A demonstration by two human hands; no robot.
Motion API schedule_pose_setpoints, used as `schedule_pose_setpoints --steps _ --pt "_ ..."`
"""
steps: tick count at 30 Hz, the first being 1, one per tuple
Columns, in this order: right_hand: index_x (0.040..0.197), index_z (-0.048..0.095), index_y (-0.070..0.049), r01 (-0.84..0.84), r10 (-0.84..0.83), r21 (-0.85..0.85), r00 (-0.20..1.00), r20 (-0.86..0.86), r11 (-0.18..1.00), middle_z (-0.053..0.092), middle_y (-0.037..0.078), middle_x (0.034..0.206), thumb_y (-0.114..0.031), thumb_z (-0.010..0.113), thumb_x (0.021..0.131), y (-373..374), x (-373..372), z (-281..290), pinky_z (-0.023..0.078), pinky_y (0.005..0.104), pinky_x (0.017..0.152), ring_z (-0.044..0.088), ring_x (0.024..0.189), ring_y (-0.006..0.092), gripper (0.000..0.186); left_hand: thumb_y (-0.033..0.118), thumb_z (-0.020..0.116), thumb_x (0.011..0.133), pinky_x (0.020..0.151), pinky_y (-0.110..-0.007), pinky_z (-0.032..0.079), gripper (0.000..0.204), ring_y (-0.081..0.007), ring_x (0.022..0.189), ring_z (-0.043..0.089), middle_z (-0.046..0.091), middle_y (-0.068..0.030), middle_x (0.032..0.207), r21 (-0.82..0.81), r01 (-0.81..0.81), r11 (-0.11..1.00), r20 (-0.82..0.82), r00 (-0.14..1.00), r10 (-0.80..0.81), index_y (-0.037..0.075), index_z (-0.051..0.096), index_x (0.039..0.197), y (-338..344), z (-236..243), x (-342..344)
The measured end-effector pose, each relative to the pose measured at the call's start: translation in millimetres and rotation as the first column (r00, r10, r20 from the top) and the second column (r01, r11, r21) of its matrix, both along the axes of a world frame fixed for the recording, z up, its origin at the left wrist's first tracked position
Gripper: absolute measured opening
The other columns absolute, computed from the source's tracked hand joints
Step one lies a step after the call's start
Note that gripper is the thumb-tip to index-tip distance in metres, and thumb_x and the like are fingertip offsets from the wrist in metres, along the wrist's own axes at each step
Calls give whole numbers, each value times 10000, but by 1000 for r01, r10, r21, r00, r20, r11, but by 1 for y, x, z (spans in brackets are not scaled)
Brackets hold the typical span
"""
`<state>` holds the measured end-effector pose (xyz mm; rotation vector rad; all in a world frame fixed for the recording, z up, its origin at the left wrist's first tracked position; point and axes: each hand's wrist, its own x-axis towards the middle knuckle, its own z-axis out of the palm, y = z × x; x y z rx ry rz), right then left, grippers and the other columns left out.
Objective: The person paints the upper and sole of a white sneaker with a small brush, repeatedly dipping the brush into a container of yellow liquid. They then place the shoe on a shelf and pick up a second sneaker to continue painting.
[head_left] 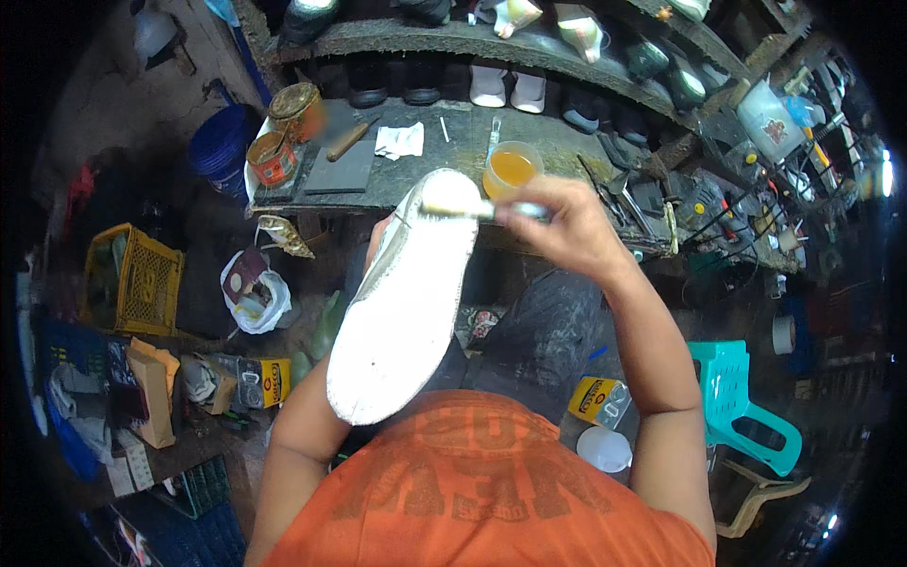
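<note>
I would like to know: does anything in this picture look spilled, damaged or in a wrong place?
I see no clear spill or breakage. One placement looks odd: the cup of amber liquid stands near the front edge of the workbench, close behind the right hand holding a brush, where it might be knocked.

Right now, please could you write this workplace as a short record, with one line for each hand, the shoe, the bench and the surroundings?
Left hand: mostly hidden behind the shoe; exact grip not visible
Right hand: grips a slim brush, set against the far end of the sole
Shoe: white sole turned toward the camera
Bench: clear cup of amber liquid; wooden-handled tool on a dark grey slab
Surroundings: shelf with shoes beyond; yellow plastic crate at left
</note>
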<state>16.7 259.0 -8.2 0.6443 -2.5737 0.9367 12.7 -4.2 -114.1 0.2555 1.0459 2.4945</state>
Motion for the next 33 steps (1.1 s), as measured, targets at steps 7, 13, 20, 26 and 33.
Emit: schedule_pose_setpoints --steps 7,13,20,26,33 --pt "941 773 -88 122 -101 156 986 -134 980 705 75 817 -21 790 808 -35 46 9 540 328 601 691 700 220 150 214 665 1002 651 -250 609 363 -123 801 728 719 -93 975 92 190 977 -154 973 -175 -19 599 1272 -14 12 -32" --pt "970 779 -33 381 -379 -73 925 39 922 730 91 837 -87 764 880 -18 40 32 527 306 708 695 779 172 107 221 734 955 630 -258 617 396 -160 752 747 747 -105 929 -55 93 994 -130 986 -100 -56 643 1223 -14 24 -31" --pt "948 788 -91 309 -328 -125 925 -191 943 758 90 890 -182 778 867 0 22 14 566 346 700 741 803 236 122 173 656 996 637 -306 652 371 -218 784 772 755 -187 979 176 323 930 -12 945 -326 -97 626 1247 -17 21 -30" --pt "964 769 -86 336 -355 -120 909 -219 934 747 83 875 -175 745 909 6 16 0 564 338 647 719 746 207 108 133 682 979 689 -309 653 387 -231 839 773 744 -198 1045 143 389 910 -57 921 -385 -91 603 1286 -25 10 -41" --pt "870 713 -115 -276 274 4 958 82 961 619 53 734 -133 760 801 -67 71 40 540 363 581 673 686 256 86 160 673 978 761 -317 610 481 -221 969 665 626 -198 1206 21 210 977 -94 974 -207 -77 525 1370 -29 -4 -31"
